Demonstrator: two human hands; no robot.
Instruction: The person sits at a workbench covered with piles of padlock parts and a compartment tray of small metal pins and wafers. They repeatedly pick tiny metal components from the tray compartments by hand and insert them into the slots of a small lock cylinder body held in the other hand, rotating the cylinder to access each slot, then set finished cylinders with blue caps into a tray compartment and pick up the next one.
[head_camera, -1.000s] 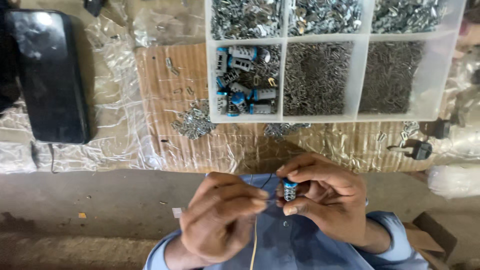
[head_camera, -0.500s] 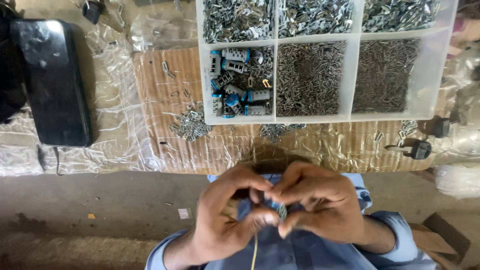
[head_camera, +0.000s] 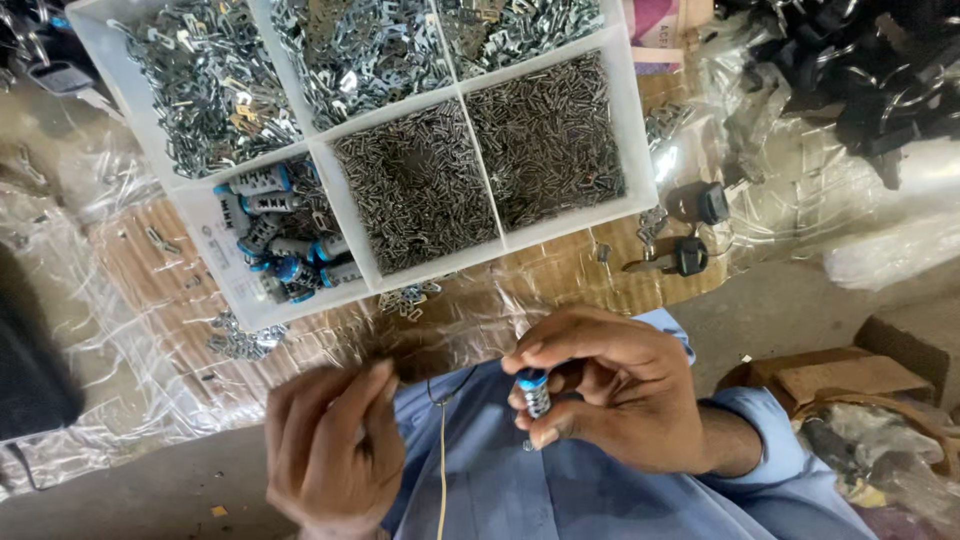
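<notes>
Holding a small cylinder (head_camera: 533, 392) with a blue cap, the right hand (head_camera: 610, 390) is pinching it upright between thumb and fingertips, the grip closing firmly around the metal body. It is sitting in front of the person's blue shirt (head_camera: 560, 480), below the near edge of the tray (head_camera: 330, 205). The left hand (head_camera: 330, 450) is hovering just left of it, fingers loosely curled and blurred; whether anything is lying in that grip cannot be told. A thin yellow cord (head_camera: 441, 470) is hanging between the two hands.

The white tray is lying tilted on the worktop (head_camera: 150, 260), which is wearing crinkled clear plastic over brown card. Its near-left compartment is holding more blue-capped cylinders (head_camera: 280, 245); the two compartments beside that are holding small dark pins (head_camera: 480, 170), and the far row is holding bright metal plates (head_camera: 290, 60). Two keys (head_camera: 685, 230) with black heads are lying just right of the tray. A cardboard box (head_camera: 840, 375) is sitting on the floor at the right.
</notes>
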